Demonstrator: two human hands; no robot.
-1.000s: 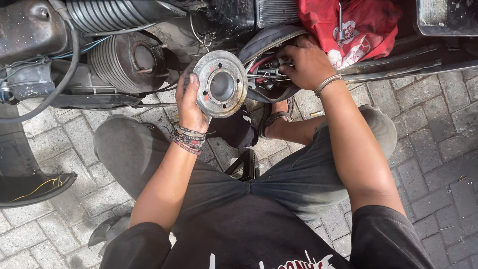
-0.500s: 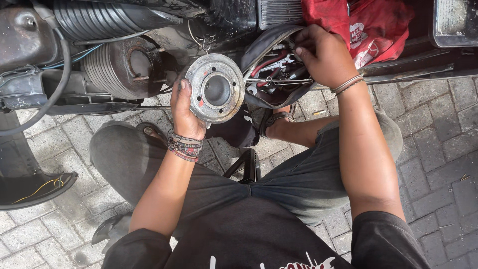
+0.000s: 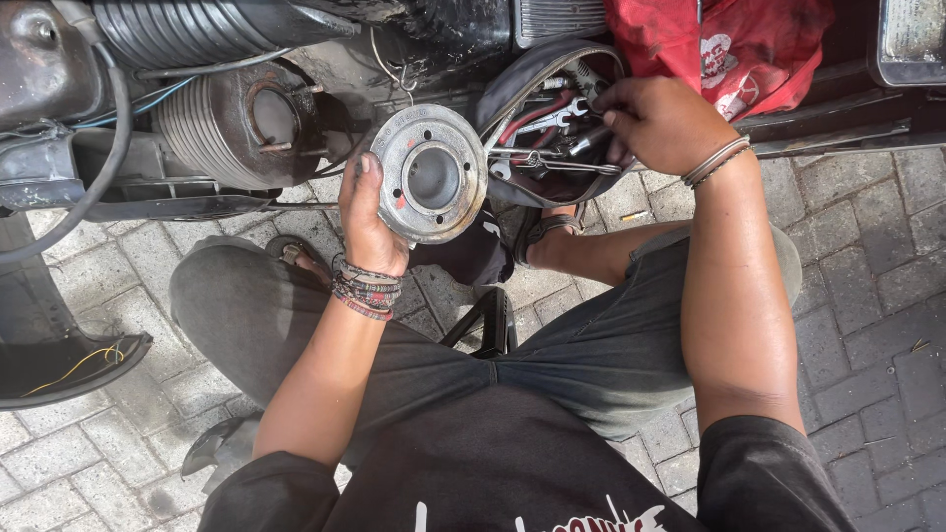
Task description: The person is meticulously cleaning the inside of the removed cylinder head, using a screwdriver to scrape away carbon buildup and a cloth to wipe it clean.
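A: What kind of floor and place is seen here?

B: A ground of grey paving bricks (image 3: 867, 286) is seen, outdoors in daylight. At the far side the dark underside of a vehicle is shown, with a ribbed grey metal engine cylinder (image 3: 232, 123) at the far left and a red cloth bag (image 3: 749, 49) at the far right.

A: How does the held part look?

B: A round grey metal disc with a deep centre hole (image 3: 431, 174) is held up, near the middle of the scene, just right of the cylinder. Small bolt holes are seen around its hub, and some red marks on its face.

A: How is it held?

B: Its left rim is gripped by the left hand (image 3: 367, 212), thumb on the face. The right hand (image 3: 658, 123) is closed with bent fingers on tools inside an open black tool pouch (image 3: 522, 89); which tool is pinched cannot be told.

A: How many are counted?

B: One disc, one pouch, one bag, two hands. Several wrenches lie in the pouch.
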